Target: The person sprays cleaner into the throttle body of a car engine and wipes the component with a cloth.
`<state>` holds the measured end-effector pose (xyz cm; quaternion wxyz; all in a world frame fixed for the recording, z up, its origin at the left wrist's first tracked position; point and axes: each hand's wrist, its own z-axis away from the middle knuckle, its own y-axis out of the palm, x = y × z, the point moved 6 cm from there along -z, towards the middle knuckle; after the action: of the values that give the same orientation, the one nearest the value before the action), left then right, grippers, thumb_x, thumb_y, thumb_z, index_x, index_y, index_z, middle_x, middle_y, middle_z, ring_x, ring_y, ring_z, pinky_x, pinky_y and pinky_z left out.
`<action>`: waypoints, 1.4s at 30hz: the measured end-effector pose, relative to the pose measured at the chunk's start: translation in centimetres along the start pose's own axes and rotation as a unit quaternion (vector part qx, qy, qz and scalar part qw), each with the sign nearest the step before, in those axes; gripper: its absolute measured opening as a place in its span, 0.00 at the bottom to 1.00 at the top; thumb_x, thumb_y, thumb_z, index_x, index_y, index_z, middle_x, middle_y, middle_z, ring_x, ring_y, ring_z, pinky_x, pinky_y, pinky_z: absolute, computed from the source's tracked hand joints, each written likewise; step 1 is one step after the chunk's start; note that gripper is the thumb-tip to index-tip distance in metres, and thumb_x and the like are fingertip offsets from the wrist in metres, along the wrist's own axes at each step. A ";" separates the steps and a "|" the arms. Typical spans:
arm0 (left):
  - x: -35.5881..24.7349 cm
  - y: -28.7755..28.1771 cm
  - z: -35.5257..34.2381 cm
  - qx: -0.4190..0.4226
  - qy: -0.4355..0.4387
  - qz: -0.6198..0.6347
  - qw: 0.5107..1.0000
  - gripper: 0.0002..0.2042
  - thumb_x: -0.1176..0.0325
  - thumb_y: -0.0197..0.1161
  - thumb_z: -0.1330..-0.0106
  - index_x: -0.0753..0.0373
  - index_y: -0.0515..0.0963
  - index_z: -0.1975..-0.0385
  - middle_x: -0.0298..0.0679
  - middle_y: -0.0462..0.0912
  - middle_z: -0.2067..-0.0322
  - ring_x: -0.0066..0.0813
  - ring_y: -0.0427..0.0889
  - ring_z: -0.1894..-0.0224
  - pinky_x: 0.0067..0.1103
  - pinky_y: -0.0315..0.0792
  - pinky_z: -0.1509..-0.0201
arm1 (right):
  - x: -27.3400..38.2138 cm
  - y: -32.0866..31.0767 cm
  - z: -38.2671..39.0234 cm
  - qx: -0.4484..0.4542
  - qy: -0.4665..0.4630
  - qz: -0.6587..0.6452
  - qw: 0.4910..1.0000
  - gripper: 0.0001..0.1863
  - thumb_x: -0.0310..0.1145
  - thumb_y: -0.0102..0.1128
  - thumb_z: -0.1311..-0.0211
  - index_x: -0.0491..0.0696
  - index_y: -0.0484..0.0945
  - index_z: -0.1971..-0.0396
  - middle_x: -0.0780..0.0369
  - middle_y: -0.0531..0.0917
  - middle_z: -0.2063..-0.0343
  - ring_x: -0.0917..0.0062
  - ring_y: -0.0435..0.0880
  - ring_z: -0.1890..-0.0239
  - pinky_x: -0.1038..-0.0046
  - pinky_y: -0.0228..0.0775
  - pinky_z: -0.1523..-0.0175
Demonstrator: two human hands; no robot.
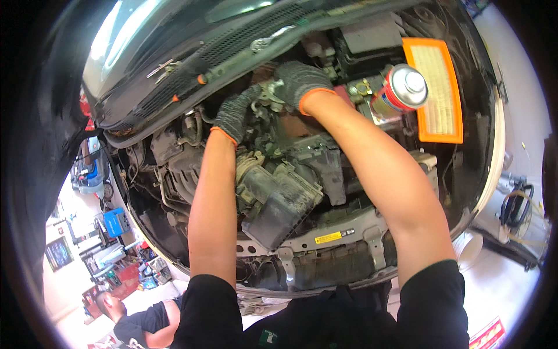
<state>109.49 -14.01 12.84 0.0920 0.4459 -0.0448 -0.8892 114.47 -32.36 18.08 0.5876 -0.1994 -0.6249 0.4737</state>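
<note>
Both my hands wear dark grey knitted gloves with orange cuffs and reach deep into a car's engine bay. A pale, irregular metal part (268, 96) lies between them, close under the windscreen cowl. My left hand (233, 113) has its fingertips against the left side of this part, with the fingers bent. From the right, my right hand (303, 84) curls its fingers around it; their tips are hidden. Nearer to me sits a dusty black air filter box (282, 203), beside a ribbed intake duct (251, 173).
A spray can (407, 87) stands near the battery at the right. Next to it lies an orange-framed air filter (439, 90). Small metal tools (165, 68) rest on the cowl at left. The raised hood (145, 35) hangs overhead. Another person (139, 323) is at lower left.
</note>
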 end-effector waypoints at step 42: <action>-1.5 1.1 1.8 -0.039 0.051 -0.107 0.992 0.16 0.55 0.71 0.39 0.63 0.83 0.66 0.35 0.80 0.75 0.26 0.75 0.78 0.23 0.69 0.76 | 2.3 -0.1 1.3 0.103 -0.045 0.186 0.976 0.15 0.33 0.61 0.43 0.48 0.86 0.56 0.51 0.85 0.53 0.55 0.85 0.51 0.59 0.79 0.50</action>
<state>109.03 -14.81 15.26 0.0163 0.4892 0.0426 -0.8710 112.77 -31.01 19.61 0.4775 -0.2294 -0.5505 0.6452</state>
